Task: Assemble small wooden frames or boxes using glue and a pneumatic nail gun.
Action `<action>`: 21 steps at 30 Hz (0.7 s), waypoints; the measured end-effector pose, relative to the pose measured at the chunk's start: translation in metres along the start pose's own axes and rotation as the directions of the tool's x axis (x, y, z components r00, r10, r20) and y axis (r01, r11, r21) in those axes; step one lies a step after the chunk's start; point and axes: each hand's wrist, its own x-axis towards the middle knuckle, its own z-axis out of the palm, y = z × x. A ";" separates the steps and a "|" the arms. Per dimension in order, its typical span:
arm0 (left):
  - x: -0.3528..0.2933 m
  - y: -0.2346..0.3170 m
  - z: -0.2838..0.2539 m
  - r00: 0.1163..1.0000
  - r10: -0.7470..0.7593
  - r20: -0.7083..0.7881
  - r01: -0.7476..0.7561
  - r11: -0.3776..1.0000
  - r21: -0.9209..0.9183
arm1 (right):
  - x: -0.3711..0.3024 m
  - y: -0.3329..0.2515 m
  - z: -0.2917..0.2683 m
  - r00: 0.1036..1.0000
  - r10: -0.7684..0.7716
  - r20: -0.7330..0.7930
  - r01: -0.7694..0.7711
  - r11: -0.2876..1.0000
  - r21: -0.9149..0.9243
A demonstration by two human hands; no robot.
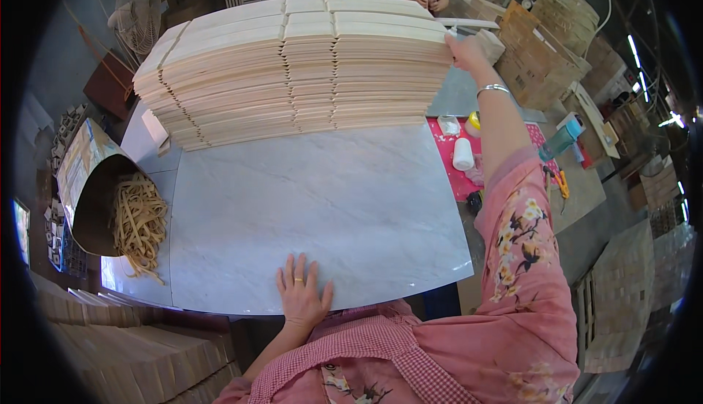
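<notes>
Two hands work at a pale marble-patterned worktop (315, 206). A tall stack of thin wooden slats (293, 74) fills its far edge, long axis running left to right along that edge. The right hand (469, 51) reaches out to the stack's right end near the far right corner, fingers closing on the top slat ends; whether a slat is actually pinched in its grip cannot be told. The left hand (302, 295) lies flat, fingers spread, on the near edge, holding nothing, well apart from the stack. So the right hand is the nearer one. A bag of wood strips (135, 221) sits off the left edge.
</notes>
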 end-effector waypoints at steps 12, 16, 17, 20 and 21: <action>0.007 0.002 -0.004 0.997 0.009 0.076 -0.007 0.999 -0.031 | -0.011 -0.033 -0.009 0.988 0.142 -0.052 -0.144 0.989 -0.028; 0.007 0.001 -0.005 0.997 0.010 0.082 -0.007 1.000 -0.027 | -0.012 -0.033 -0.006 0.985 0.169 -0.045 -0.166 0.985 0.046; 0.007 0.001 -0.005 0.997 0.010 0.083 -0.008 1.000 -0.026 | -0.011 -0.033 -0.006 0.982 0.188 -0.031 -0.185 0.980 0.076; 0.007 0.002 -0.004 0.997 0.006 0.083 -0.005 1.000 -0.020 | -0.009 -0.031 -0.006 0.975 0.220 0.003 -0.219 0.967 0.134; 0.007 0.002 -0.004 0.997 0.005 0.072 -0.004 1.000 -0.016 | -0.010 -0.031 -0.005 0.974 0.225 0.012 -0.224 0.963 0.152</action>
